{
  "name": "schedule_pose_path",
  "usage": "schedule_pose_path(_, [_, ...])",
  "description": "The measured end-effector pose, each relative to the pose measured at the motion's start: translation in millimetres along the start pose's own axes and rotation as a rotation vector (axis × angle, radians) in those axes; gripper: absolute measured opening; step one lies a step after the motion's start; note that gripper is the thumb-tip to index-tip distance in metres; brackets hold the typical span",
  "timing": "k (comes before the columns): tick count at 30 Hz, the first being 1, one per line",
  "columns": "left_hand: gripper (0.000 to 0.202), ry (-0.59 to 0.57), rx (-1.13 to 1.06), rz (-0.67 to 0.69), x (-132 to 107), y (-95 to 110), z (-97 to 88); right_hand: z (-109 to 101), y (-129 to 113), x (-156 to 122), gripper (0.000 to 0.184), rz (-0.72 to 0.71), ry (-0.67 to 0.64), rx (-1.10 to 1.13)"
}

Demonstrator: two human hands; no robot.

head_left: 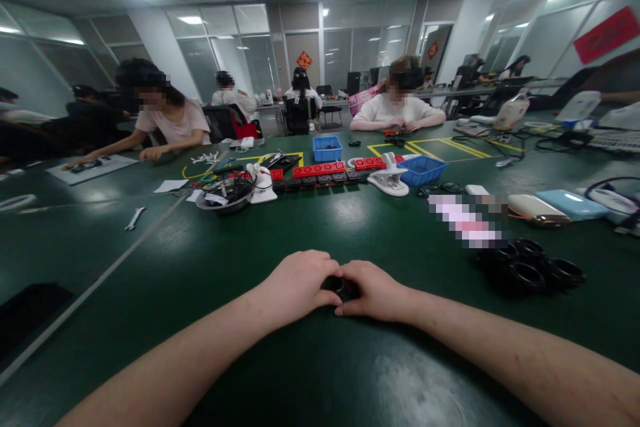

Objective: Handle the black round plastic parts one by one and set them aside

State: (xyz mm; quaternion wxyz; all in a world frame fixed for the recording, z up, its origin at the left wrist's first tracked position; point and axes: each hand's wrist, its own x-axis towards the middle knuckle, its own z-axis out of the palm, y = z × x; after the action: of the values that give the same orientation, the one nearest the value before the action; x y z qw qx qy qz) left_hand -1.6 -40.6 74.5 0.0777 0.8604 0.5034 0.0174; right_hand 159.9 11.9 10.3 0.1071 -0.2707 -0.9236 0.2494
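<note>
Small black part (351, 291) sits between the fingers of both hands, just above or on the table (345, 230); cannot tell whether it touches the surface. Left hand (303, 283) curls round it from the left, thumb on the near side; right hand (375, 290) meets it from the right, index finger beyond and thumb nearer; both sets of fingers look closed on the part, though the contact is largely hidden; the two-sided hold presumably keeps it from turning or tipping.

Right of the fingers, black rings (546, 268) lie clustered; judged to be grouped there for easy reach by the right hand.

Beyond the fingers, a white clip (390, 185) stands on its broad base beside a blue tray (425, 174); red blocks (320, 169) run in a row to its left, probably for tidiness; beyond and left, a black bowl (227, 206), its rim likely keeping its contents together; farther left, a wrench (135, 218) lies flat.
</note>
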Motion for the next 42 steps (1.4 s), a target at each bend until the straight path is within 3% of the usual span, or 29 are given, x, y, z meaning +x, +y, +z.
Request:
schedule_pose_path(4, [0.032, 0.07, 0.104, -0.157, 3, 17, 10.9, 5, -7, 1, 0.032, 0.048, 0.051, -0.066])
schedule_pose_path(8, [0.039, 0.089, 0.147, -0.197, 2, 19, 13.4, 9, -10, 0, 0.033, 0.064, 0.09, -0.168])
schedule_pose_path(14, [0.044, 0.049, -0.124, 0.013, -10, -7, -3.9, 1, -1, -6, 0.074, -0.06, 0.067, -0.101])
schedule_pose_path(18, [0.035, -0.043, -0.227, 0.16, -9, -18, -11.2, -6, 2, -8, 0.059, -0.074, 0.001, -0.073])
schedule_pose_path(22, [0.03, -0.043, -0.21, 0.184, -4, -20, -7.6, -8, 3, -6, 0.044, -0.07, -0.032, -0.075])
schedule_pose_path(26, [0.024, -0.012, -0.149, 0.129, -1, -16, -3.7, -4, 4, -3, 0.037, -0.034, 0.002, -0.045])
schedule_pose_path(29, [0.019, 0.023, -0.008, -0.03, 1, -7, -2.1, 3, 1, -1, 0.035, 0.05, 0.055, -0.066])
schedule_pose_path(34, [0.031, 0.107, 0.146, -0.227, 6, 15, 7.3, 12, -8, 1, 0.03, 0.15, 0.151, -0.21])
schedule_pose_path(38, [0.036, 0.157, 0.189, -0.247, 3, 18, 12.4, 12, -12, -1, 0.031, 0.152, 0.152, -0.252])
schedule_pose_path(42, [0.042, 0.112, 0.068, -0.15, -7, 4, 3.0, 6, -8, -5, 0.049, 0.073, 0.14, -0.122])
